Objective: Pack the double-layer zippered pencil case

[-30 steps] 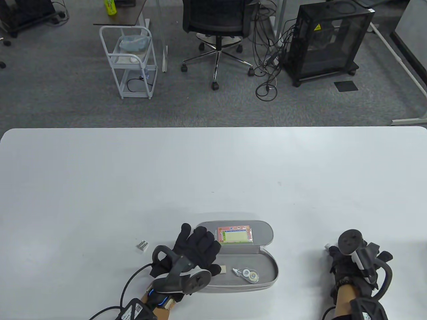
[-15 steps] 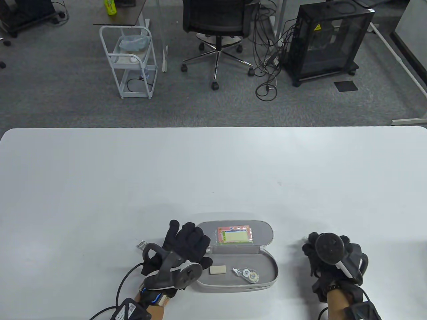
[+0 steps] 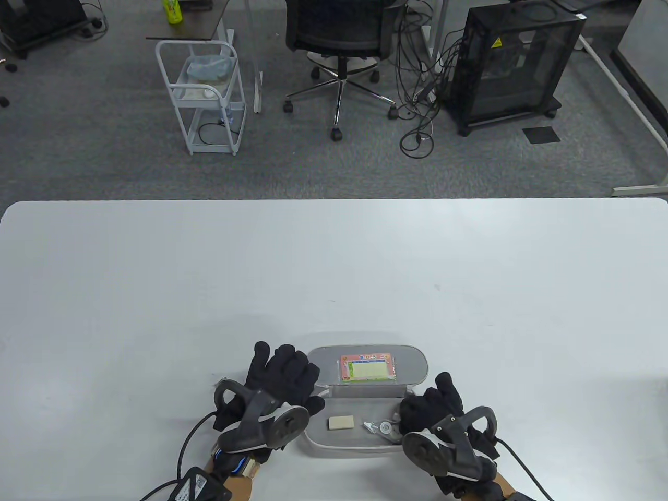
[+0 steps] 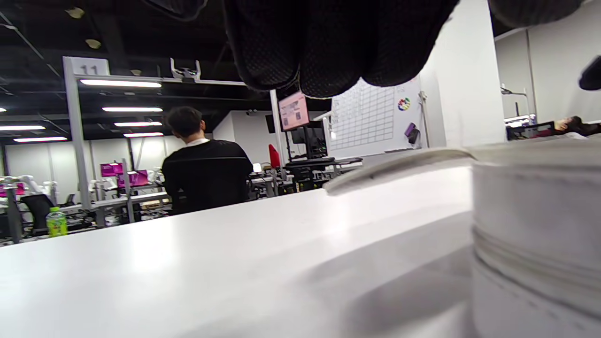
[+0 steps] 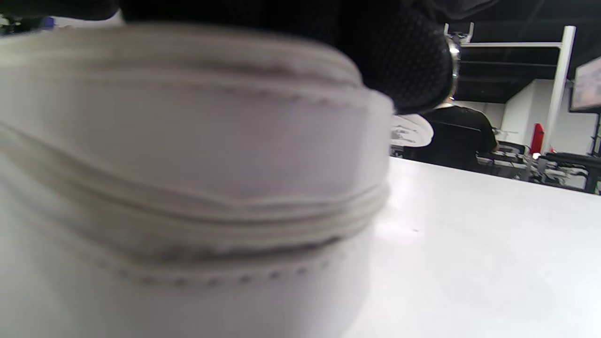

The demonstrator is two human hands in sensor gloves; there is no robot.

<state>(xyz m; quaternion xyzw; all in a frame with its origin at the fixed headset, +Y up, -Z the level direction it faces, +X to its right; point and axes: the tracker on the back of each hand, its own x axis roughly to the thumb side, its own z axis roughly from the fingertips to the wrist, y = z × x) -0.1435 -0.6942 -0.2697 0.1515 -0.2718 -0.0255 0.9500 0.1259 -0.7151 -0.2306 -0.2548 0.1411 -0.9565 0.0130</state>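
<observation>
A: R hand (image 3: 433, 404) has come in from the right, now over the case's (image 3: 365, 448) near-right end, covering part of the correction tape (image 3: 385, 428).
B: Grasping it?
A: We can't tell. L hand (image 3: 282, 373) at the left end, fingers spread, holding nothing. Case lies open, near table (image 3: 334, 261) edge; eraser (image 3: 341, 422) inside.

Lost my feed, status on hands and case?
Left hand and right hand flank the open pencil case. Eraser and correction tape inside. Nothing blocking.

number "11" on a grey post sign (image 4: 88, 69), other print too small
</observation>
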